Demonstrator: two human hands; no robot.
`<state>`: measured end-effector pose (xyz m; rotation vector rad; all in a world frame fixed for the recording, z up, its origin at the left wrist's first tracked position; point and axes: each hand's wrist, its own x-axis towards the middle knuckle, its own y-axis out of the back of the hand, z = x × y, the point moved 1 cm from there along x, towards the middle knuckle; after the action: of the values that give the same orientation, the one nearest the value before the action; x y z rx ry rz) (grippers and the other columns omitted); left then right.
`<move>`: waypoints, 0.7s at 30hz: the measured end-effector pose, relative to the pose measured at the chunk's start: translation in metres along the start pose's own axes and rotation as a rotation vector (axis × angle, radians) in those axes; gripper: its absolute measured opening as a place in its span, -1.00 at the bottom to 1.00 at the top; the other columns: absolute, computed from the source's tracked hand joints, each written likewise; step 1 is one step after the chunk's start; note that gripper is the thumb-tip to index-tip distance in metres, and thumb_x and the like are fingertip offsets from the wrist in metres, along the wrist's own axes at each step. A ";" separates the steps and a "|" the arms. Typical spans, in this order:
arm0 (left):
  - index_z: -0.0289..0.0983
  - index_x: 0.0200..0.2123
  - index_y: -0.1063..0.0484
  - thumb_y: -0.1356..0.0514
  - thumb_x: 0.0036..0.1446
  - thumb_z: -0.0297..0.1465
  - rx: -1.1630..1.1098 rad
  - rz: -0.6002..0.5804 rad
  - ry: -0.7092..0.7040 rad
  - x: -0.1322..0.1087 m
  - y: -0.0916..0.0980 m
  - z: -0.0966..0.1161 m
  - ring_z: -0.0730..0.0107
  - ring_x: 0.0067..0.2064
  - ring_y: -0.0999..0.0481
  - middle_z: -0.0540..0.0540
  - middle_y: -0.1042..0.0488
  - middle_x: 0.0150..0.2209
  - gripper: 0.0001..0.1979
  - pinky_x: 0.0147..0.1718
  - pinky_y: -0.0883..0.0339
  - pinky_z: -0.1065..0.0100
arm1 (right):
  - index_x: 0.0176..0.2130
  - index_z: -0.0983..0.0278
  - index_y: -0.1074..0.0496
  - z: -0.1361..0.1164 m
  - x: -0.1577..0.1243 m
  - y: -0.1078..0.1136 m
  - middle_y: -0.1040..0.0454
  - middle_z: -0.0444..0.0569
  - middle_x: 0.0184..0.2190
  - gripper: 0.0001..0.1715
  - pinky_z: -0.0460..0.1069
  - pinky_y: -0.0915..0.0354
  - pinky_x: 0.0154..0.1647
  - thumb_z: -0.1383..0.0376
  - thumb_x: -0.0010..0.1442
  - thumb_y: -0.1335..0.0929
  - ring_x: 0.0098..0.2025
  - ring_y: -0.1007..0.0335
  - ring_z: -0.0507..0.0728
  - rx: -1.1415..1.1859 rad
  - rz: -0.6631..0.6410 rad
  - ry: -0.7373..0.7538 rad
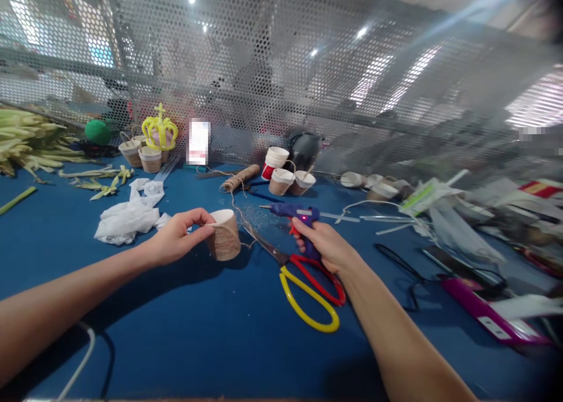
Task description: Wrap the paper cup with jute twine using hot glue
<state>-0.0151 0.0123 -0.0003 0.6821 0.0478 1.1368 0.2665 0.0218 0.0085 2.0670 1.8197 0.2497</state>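
My left hand (187, 233) pinches the rim of a paper cup (225, 241) wrapped in brown twine, tilted a little above the blue table. A loose strand of twine runs from the cup toward a twine spool (241, 177) farther back. In my right hand (323, 244) is a blue glue gun (292, 211), its fingers round the handle near the red trigger. The nozzle points left, apart from the cup, and a small red light glows on the body. Scissors (281, 256) with one red and one yellow handle lie between the hands, partly beneath the right hand.
White crumpled tissue (127, 219) lies left of the cup. Several twine-covered cups (281, 180) stand at the back. Clear glue sticks (387, 218) and a purple power strip (495, 314) are on the right. A perforated metal panel (246, 68) rises behind the table.
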 end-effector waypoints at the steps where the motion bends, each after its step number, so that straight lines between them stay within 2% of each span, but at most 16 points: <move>1: -0.31 -0.40 -0.28 0.00 0.12 -0.31 -0.005 0.000 -0.003 0.000 0.000 0.001 0.43 -0.35 -0.35 -0.06 -0.41 -0.39 -0.80 -0.34 -0.23 0.38 | -0.60 0.32 -0.30 0.002 0.003 0.000 -0.26 -0.15 -0.72 -0.60 -0.11 -0.16 -0.66 0.03 -0.05 -0.35 -0.68 -0.16 -0.04 -0.041 0.022 -0.004; 5: -0.31 -0.41 -0.27 0.01 0.12 -0.32 -0.021 -0.008 -0.018 0.000 0.001 0.006 0.43 -0.35 -0.36 -0.07 -0.43 -0.40 -0.81 -0.32 -0.24 0.36 | -0.66 0.28 -0.24 0.009 0.011 0.003 -0.26 -0.12 -0.78 -0.55 -0.07 -0.16 -0.66 -0.01 -0.04 -0.32 -0.73 -0.18 0.00 -0.230 0.107 -0.016; 8: -0.31 -0.42 -0.27 0.01 0.11 -0.32 0.002 -0.004 -0.014 -0.001 0.001 0.008 0.42 -0.35 -0.36 -0.07 -0.42 -0.40 -0.81 -0.33 -0.24 0.36 | -0.69 0.26 -0.24 0.011 0.017 0.006 -0.30 -0.06 -0.77 -0.53 -0.02 -0.20 -0.57 -0.01 -0.01 -0.29 -0.68 -0.27 0.08 -0.390 0.141 -0.021; 11: -0.31 -0.41 -0.28 0.01 0.11 -0.31 0.007 -0.002 -0.018 -0.001 0.001 0.008 0.41 -0.34 -0.37 -0.06 -0.43 -0.40 -0.81 -0.33 -0.25 0.37 | -0.76 0.25 -0.21 0.012 0.023 0.012 -0.32 0.04 -0.75 -0.49 0.07 -0.22 -0.41 0.02 0.00 -0.29 -0.52 -0.38 0.23 -0.573 0.196 -0.036; 14: -0.31 -0.41 -0.29 0.01 0.12 -0.30 -0.003 -0.006 -0.015 -0.001 0.001 0.008 0.41 -0.33 -0.39 -0.06 -0.44 -0.40 -0.80 -0.32 -0.27 0.37 | -0.76 0.27 -0.24 0.007 0.021 0.014 -0.36 0.18 -0.63 -0.49 0.21 -0.18 -0.30 0.03 0.03 -0.27 -0.31 -0.37 0.40 -0.721 0.290 -0.028; 16: -0.31 -0.40 -0.29 0.00 0.12 -0.30 0.004 -0.005 -0.007 -0.001 0.000 0.008 0.39 -0.32 -0.39 -0.07 -0.44 -0.39 -0.80 -0.32 -0.27 0.36 | -0.65 0.32 -0.34 -0.001 0.012 0.010 -0.40 0.25 -0.46 -0.53 0.26 -0.14 -0.22 0.03 0.05 -0.26 -0.19 -0.32 0.42 -0.780 0.337 0.045; 18: -0.31 -0.40 -0.30 0.00 0.12 -0.30 0.003 -0.009 -0.009 -0.002 0.000 0.008 0.38 -0.30 -0.39 -0.08 -0.44 -0.37 -0.80 -0.31 -0.27 0.35 | -0.45 0.33 -0.41 -0.010 -0.003 -0.001 -0.39 0.20 -0.29 -0.61 0.21 -0.14 -0.14 0.05 0.06 -0.27 -0.12 -0.28 0.34 -0.794 0.334 0.182; 20: -0.31 -0.39 -0.30 0.00 0.12 -0.30 -0.019 -0.032 -0.018 -0.003 -0.002 0.010 0.37 -0.28 -0.39 -0.08 -0.44 -0.36 -0.80 -0.29 -0.28 0.35 | -0.31 0.28 -0.40 -0.019 -0.022 -0.018 -0.38 0.04 -0.25 -0.64 0.05 -0.22 -0.19 0.04 0.04 -0.30 -0.23 -0.33 0.16 -0.745 0.234 0.350; 21: -0.31 -0.38 -0.30 0.00 0.12 -0.30 -0.032 -0.048 -0.023 -0.004 -0.003 0.011 0.37 -0.28 -0.39 -0.08 -0.44 -0.36 -0.80 -0.28 -0.28 0.36 | -0.29 0.30 -0.38 -0.023 -0.032 -0.028 -0.38 0.02 -0.28 -0.64 0.01 -0.26 -0.28 0.07 0.04 -0.31 -0.31 -0.33 0.11 -0.647 0.106 0.499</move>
<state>-0.0106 0.0033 0.0056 0.6623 0.0266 1.0813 0.2274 -0.0031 0.0226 1.7120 1.5650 1.2919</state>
